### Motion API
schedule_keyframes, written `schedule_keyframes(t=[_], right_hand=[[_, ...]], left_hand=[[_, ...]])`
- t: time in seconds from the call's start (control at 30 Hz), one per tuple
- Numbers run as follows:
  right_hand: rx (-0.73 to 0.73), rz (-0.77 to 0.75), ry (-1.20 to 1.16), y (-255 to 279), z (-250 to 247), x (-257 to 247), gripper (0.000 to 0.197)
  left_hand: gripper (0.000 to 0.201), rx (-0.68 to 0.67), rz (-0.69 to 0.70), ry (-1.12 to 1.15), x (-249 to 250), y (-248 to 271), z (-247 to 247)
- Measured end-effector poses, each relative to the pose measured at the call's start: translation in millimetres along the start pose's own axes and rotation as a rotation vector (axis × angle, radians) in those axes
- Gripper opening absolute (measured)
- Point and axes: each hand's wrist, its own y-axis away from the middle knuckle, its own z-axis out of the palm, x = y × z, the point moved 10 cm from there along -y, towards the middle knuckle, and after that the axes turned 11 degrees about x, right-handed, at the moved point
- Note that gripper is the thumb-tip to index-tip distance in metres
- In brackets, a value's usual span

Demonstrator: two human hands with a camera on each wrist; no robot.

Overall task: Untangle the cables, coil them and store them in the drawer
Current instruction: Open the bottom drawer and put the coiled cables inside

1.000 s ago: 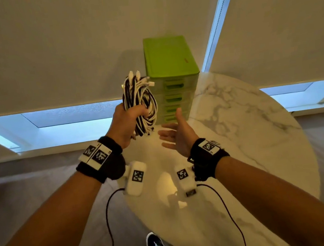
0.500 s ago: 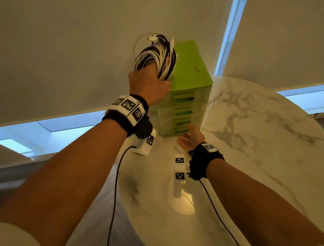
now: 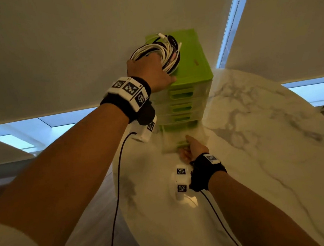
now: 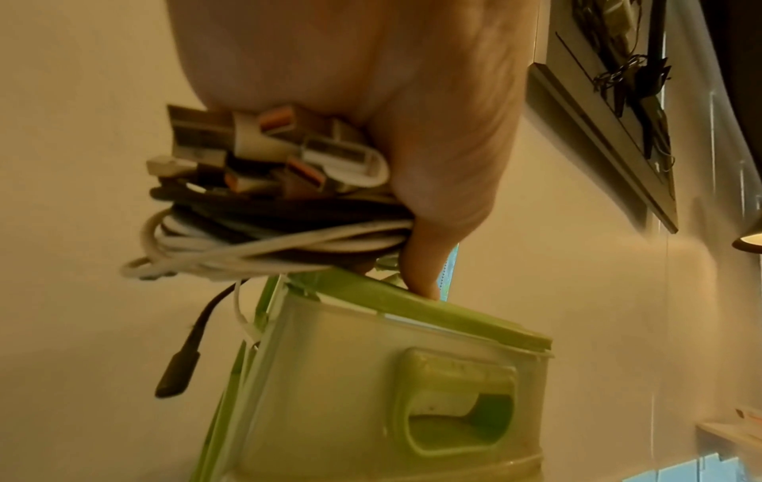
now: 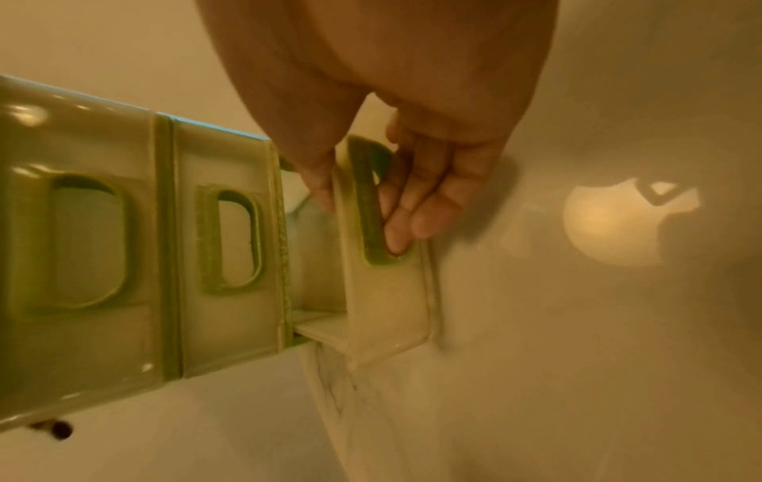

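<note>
My left hand (image 3: 150, 71) grips a coiled bundle of white and black cables (image 3: 160, 51) and rests it on the green top of the small drawer unit (image 3: 194, 57). In the left wrist view the bundle of cables (image 4: 264, 234) shows several plugs, and my thumb presses the unit's lid (image 4: 412, 303). A black plug hangs off the left side. My right hand (image 3: 193, 149) holds the handle of the bottom drawer (image 3: 172, 144), which stands partly pulled out. In the right wrist view my fingers (image 5: 412, 202) curl into that bottom drawer's handle slot (image 5: 367, 208) with the thumb on the drawer's rim.
The drawer unit stands at the far edge of a round white marble table (image 3: 262, 151), close to window blinds (image 3: 45, 45). Other drawers (image 3: 180, 96) above the bottom one are closed. Black wrist-camera cords (image 3: 116, 189) hang below both arms. A lamp glare spot (image 5: 618, 225) reflects on the tabletop.
My left hand has carried the cable bundle up and right onto the unit's top. My right hand has reached forward, taken the bottom drawer's handle and drawn it partly out.
</note>
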Motion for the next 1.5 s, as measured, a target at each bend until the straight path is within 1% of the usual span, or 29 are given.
schedule_keyframes(t=[0.03,0.07,0.1,0.13,0.17,0.2,0.23,0.27,0.33,0.37,0.43,0.5,0.63,0.77,0.87,1.07,1.3,1.43,1.47,1.5], right_hand=[[0.027,-0.010,0.018,0,-10,1,0.059],[0.089,-0.046,0.057,1,-24,-5,0.074],[0.174,-0.117,0.138,4,-39,-17,0.085],[0.266,-0.224,0.244,7,-51,-35,0.087],[0.341,-0.332,0.334,13,-60,-56,0.083],[0.368,-0.419,0.356,16,-63,-75,0.075],[0.361,-0.495,0.368,19,-61,-92,0.067],[0.309,-0.543,0.402,17,-52,-100,0.057],[0.171,-0.591,0.600,15,-33,-102,0.041],[0.157,-0.622,0.693,13,-31,-100,0.036],[0.189,-0.675,0.767,17,-36,-93,0.033],[0.212,-0.681,0.807,19,-44,-82,0.034],[0.192,-0.608,0.931,18,-52,-66,0.038],[0.178,-0.695,0.863,26,-41,-88,0.048],[0.160,-0.699,0.898,28,-37,-92,0.043],[0.187,-0.702,1.008,29,-49,-85,0.032],[0.175,-0.699,1.133,28,-55,-73,0.039],[0.149,-0.700,1.203,30,-59,-71,0.037],[0.125,-0.686,1.214,32,-60,-71,0.039],[0.096,-0.680,1.206,37,-62,-74,0.046]], left_hand=[[0.064,-0.001,-0.004,0.003,0,0,-1],[0.065,-0.002,-0.007,0.008,0,0,-1],[0.065,-0.005,-0.010,0.013,-1,1,-1],[0.065,-0.013,-0.013,0.019,0,2,-1],[0.065,-0.019,-0.012,0.025,0,3,-2],[0.065,-0.021,-0.010,0.026,1,4,-2],[0.064,-0.023,-0.011,0.024,2,5,-3],[0.063,-0.026,-0.015,0.023,2,6,-3],[0.062,-0.026,-0.023,0.027,1,7,-3],[0.061,-0.025,-0.026,0.030,1,7,-3],[0.061,-0.019,-0.028,0.036,2,7,-4],[0.060,-0.020,-0.036,0.038,2,7,-5],[0.061,-0.018,-0.045,0.050,1,8,-5],[0.062,-0.008,-0.042,0.036,2,9,-3],[0.062,0.010,-0.042,0.034,1,9,-4],[0.063,0.029,-0.045,0.049,2,12,-8],[0.060,0.087,-0.050,0.062,1,12,-8],[0.060,0.075,-0.071,0.065,0,17,-7],[0.059,0.071,-0.069,0.068,0,19,-7],[0.058,0.068,-0.059,0.080,1,22,-9]])
